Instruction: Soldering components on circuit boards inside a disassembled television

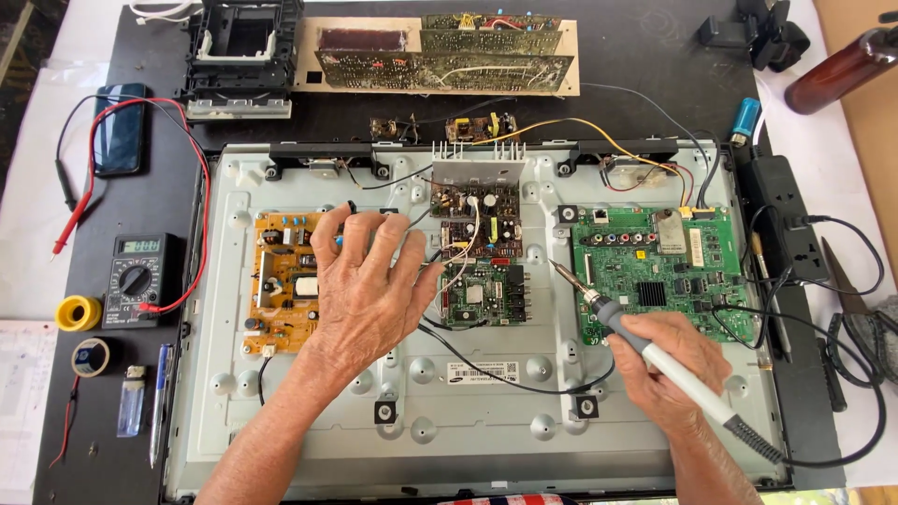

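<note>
Right of centre frame: soldering iron, light and stiff, pinched pen-like in right hand, tip near green circuit board; best held by white handle, hot tip avoided. Centre: left hand, fingers curled, pinching thin wire over panel.

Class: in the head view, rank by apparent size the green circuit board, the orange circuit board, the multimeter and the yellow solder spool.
1. Green circuit board
2. Orange circuit board, partly hidden by the left hand
3. Multimeter
4. Yellow solder spool
</note>
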